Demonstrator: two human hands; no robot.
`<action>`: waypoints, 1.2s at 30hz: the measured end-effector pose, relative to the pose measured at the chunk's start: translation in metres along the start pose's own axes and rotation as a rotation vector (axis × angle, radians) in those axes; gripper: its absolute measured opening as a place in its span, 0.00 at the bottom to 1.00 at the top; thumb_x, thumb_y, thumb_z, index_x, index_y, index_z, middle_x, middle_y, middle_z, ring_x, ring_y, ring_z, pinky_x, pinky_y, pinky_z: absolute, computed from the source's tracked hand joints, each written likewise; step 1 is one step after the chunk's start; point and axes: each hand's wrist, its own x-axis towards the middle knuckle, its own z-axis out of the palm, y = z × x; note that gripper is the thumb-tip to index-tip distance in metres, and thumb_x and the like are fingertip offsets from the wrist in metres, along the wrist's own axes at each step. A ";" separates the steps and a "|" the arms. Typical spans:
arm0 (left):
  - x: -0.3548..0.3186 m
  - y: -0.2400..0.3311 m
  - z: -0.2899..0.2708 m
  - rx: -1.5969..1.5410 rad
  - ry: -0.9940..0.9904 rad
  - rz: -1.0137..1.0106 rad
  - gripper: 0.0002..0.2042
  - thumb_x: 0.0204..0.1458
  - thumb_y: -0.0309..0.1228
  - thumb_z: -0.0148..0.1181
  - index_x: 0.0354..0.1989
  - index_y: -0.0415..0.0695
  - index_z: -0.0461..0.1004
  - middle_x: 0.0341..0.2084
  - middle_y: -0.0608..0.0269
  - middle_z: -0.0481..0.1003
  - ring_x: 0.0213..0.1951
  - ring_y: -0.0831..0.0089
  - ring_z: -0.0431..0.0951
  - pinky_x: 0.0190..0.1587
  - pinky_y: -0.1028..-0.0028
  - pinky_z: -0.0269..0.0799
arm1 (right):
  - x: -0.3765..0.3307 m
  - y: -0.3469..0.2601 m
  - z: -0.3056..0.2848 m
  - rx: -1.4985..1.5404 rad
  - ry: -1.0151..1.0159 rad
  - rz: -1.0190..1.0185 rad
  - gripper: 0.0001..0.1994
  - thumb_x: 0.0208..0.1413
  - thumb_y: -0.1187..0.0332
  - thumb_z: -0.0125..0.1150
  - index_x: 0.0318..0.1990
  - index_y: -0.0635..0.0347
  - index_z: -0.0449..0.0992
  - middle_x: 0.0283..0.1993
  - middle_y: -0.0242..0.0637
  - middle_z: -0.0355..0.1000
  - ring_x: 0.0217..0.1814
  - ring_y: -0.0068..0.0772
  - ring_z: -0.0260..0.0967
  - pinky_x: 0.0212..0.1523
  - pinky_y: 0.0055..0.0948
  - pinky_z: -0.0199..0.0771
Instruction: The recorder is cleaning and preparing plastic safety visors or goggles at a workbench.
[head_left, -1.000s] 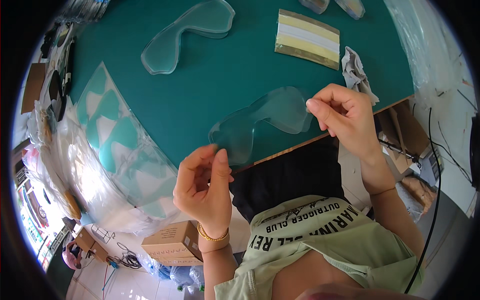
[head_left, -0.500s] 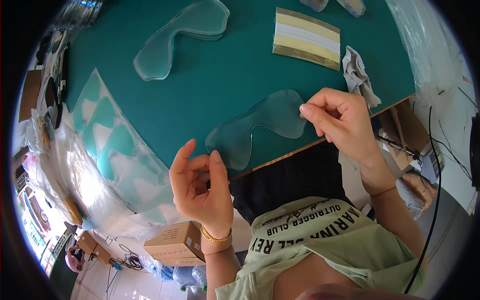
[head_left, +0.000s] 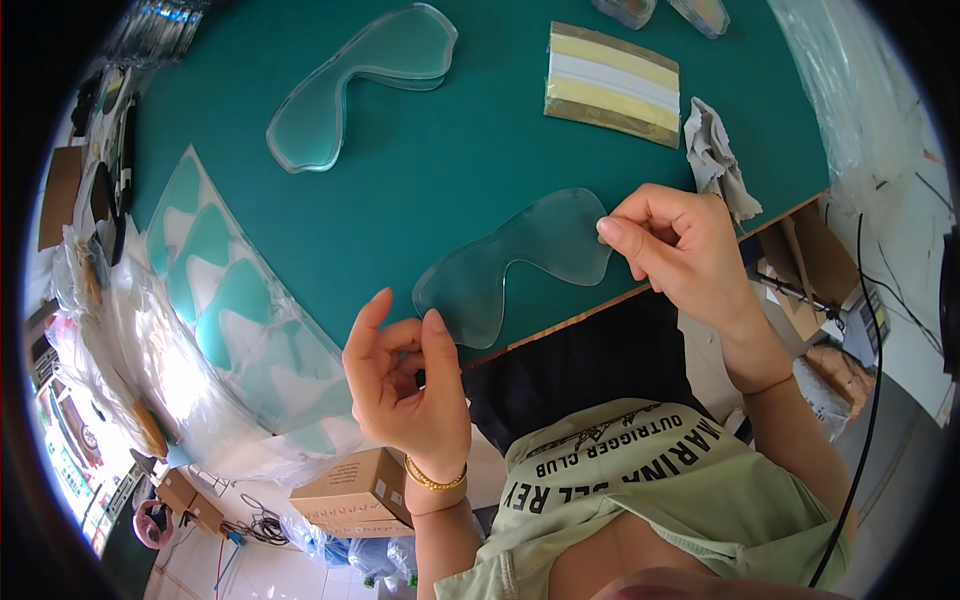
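Right hand (head_left: 672,245): pinching clear, goggle-shaped plastic lens (head_left: 488,268). Left hand (head_left: 408,385): standing loosely spread, contact unclear; one-sided gripping may be inviting slips.

Clear goggle-shaped pieces (head_left: 312,125) on green table (head_left: 490,130)

The top (head_left: 690,515) is light green and carries dark printed letters (head_left: 548,495) with a dark drawing (head_left: 603,425). Black clothing (head_left: 580,355) shows beyond its hem. The left hand (head_left: 410,385) has a gold-coloured, beaded bracelet (head_left: 437,482) at its wrist.
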 end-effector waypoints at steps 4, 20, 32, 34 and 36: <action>0.000 0.001 -0.001 0.016 -0.001 0.002 0.19 0.53 0.16 0.63 0.54 0.34 0.70 0.25 0.63 0.77 0.24 0.85 0.72 0.27 0.86 0.70 | 0.001 0.000 0.001 0.006 0.001 -0.004 0.10 0.61 0.68 0.63 0.30 0.64 0.76 0.20 0.25 0.68 0.18 0.09 0.61 0.16 0.14 0.58; 0.000 0.004 0.002 0.083 -0.009 -0.006 0.18 0.53 0.17 0.63 0.54 0.35 0.70 0.25 0.63 0.76 0.24 0.84 0.72 0.25 0.86 0.70 | 0.002 -0.007 -0.001 -0.094 -0.024 0.009 0.09 0.61 0.69 0.63 0.30 0.64 0.74 0.19 0.26 0.68 0.17 0.10 0.61 0.17 0.14 0.57; 0.001 0.006 0.008 0.064 -0.028 0.024 0.19 0.55 0.17 0.60 0.57 0.36 0.68 0.25 0.64 0.76 0.23 0.86 0.70 0.24 0.86 0.69 | 0.056 0.008 -0.067 -0.722 0.487 -0.512 0.19 0.53 0.61 0.69 0.47 0.61 0.74 0.43 0.38 0.74 0.43 0.33 0.71 0.46 0.28 0.68; 0.001 0.008 0.006 0.059 -0.025 0.028 0.20 0.55 0.17 0.60 0.57 0.36 0.68 0.25 0.64 0.75 0.23 0.86 0.70 0.23 0.86 0.68 | 0.065 -0.003 -0.066 -0.877 0.335 -0.459 0.27 0.50 0.57 0.70 0.56 0.59 0.70 0.54 0.42 0.72 0.51 0.43 0.67 0.55 0.38 0.63; 0.001 0.008 0.008 0.049 -0.024 0.040 0.20 0.56 0.17 0.59 0.57 0.36 0.68 0.25 0.64 0.75 0.22 0.87 0.70 0.22 0.86 0.68 | 0.067 -0.019 -0.071 -0.918 0.298 -0.425 0.27 0.51 0.57 0.69 0.55 0.58 0.71 0.53 0.43 0.72 0.51 0.43 0.67 0.55 0.39 0.63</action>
